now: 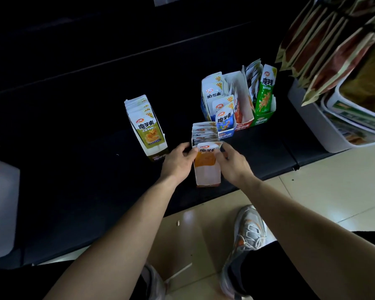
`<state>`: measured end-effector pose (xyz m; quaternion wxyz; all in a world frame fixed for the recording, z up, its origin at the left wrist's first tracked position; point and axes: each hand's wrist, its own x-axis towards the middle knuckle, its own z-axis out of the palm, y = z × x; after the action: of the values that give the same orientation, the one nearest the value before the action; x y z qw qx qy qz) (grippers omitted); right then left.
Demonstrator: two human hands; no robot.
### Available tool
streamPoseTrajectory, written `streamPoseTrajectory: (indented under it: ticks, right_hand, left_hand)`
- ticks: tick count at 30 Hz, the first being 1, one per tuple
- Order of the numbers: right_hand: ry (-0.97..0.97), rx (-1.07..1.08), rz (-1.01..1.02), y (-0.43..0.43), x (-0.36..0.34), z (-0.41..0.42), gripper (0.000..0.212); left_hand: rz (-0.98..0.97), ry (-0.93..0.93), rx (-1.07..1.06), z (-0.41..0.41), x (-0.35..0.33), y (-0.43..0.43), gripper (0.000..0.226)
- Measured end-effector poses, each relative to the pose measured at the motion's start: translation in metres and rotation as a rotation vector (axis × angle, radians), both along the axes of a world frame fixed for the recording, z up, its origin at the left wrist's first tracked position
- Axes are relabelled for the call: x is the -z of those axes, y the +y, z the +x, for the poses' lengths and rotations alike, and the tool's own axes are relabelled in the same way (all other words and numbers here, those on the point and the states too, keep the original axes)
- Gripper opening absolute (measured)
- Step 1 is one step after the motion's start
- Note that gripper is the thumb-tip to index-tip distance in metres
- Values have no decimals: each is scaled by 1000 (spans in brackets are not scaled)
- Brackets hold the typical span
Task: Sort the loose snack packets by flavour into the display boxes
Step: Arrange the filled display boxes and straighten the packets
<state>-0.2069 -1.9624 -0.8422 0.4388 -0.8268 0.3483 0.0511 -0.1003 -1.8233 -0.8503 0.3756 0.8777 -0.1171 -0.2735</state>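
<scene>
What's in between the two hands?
An orange snack packet. The left hand and right hand pinch its top corners as it stands at the front of the orange display box, seen in the head view.

Display boxes (147, 126) on black mat (74, 131)

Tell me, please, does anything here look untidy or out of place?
Yes. In the red box the few packets slump sideways instead of standing in a row, and a paper scrap and a white strip lie on the floor tiles.
</scene>
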Motion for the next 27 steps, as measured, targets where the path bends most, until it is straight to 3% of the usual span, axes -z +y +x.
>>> streamPoseTrajectory:
  ticks: [4,11,16,22,27]
  right_hand:
    - [32,55,-101,5,7,20,41]
    - [68,46,-209,-13,15,28,36]
    - [-26,-37,-127,-17,14,22,47]
    - [-31,-60,-197,-6,11,24,67]
    - [25,-113,-228,-10,12,30,80]
  left_hand:
    - [11,-7,-43,0,-6,-3,46]
    - [-70,232,-28,14,-16,-5,36]
    - [-147,158,-6,21,-8,2,26]
    - [-293,193,-24,19,-9,-6,64]
    - [-287,273,85,27,-10,-7,68]
